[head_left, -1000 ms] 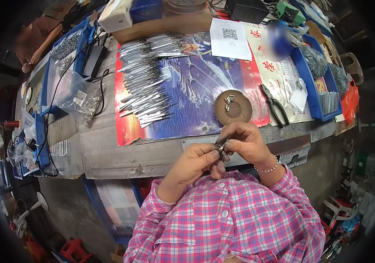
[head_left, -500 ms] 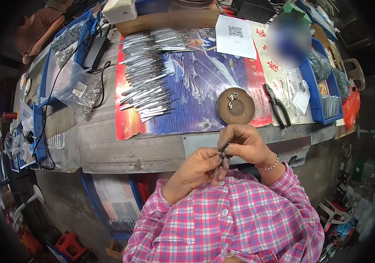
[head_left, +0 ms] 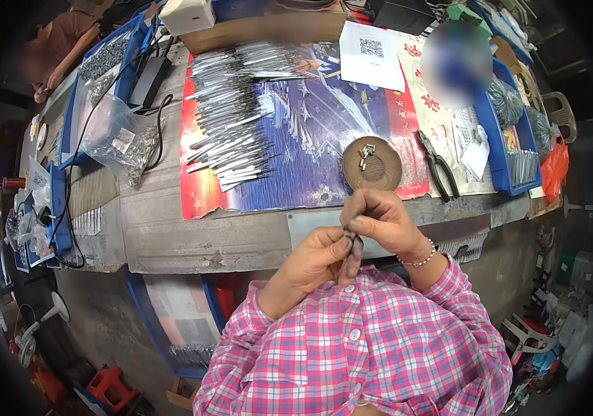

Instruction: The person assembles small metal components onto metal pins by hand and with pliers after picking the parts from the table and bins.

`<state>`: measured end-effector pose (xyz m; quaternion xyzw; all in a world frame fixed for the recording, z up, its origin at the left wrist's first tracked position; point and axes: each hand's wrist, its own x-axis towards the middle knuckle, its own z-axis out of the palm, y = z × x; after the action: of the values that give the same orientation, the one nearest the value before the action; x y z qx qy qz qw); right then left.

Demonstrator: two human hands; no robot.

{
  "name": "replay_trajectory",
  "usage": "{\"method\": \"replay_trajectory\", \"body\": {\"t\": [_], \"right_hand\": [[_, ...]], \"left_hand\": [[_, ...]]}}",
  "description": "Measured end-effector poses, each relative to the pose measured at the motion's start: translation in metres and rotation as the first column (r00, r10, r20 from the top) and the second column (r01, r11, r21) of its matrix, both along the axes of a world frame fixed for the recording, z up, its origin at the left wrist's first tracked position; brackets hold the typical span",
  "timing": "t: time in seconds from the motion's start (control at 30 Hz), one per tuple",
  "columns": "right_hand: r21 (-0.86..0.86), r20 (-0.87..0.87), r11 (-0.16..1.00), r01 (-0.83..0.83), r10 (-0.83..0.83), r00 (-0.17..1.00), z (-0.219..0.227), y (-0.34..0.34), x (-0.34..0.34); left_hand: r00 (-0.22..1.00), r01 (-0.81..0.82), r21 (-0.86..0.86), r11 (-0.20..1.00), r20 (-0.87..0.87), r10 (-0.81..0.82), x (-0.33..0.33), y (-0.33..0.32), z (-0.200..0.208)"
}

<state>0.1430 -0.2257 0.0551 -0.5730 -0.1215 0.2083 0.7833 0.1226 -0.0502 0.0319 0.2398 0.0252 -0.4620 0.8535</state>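
Observation:
My left hand and my right hand meet just off the table's front edge, close to my chest. Both pinch with thumb and fingers; whatever is between them is hidden by the fingertips. Dark smudges mark the fingers. Right beyond my right hand stands a round brown wooden bowl holding several small silver metal pieces. To its right lie pliers with black handles. A long pile of thin silver metal rods covers the left of a colourful poster sheet.
Left of the poster are a clear plastic bag of small parts, black cables and blue trays. A blue bin with bagged parts stands at right. A white printed sheet lies at the back. Another person sits far left.
Both hands stay together in a pinch; my right hand has shifted slightly up and left. The view has moved a little. Bowl, pliers and rods lie as before.

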Motion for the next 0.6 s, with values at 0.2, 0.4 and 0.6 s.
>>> {"method": "replay_trajectory", "body": {"t": [0.2,0.4,0.6], "right_hand": [[-0.118,0.058,0.982,0.147,-0.141,0.988,-0.006,0.006,-0.001],[-0.080,-0.038,0.997,0.008,-0.011,0.999,-0.005,0.013,-0.015],[-0.135,-0.065,0.984,-0.114,0.106,0.992,-0.009,0.019,-0.019]], "left_hand": [[0.609,-0.656,0.461,0.598,0.791,0.058,0.000,-0.013,0.006],[0.620,-0.642,0.260,0.722,0.730,0.288,0.009,-0.008,0.003],[0.721,-0.610,0.326,0.722,0.607,0.334,0.009,-0.010,0.009]]}}
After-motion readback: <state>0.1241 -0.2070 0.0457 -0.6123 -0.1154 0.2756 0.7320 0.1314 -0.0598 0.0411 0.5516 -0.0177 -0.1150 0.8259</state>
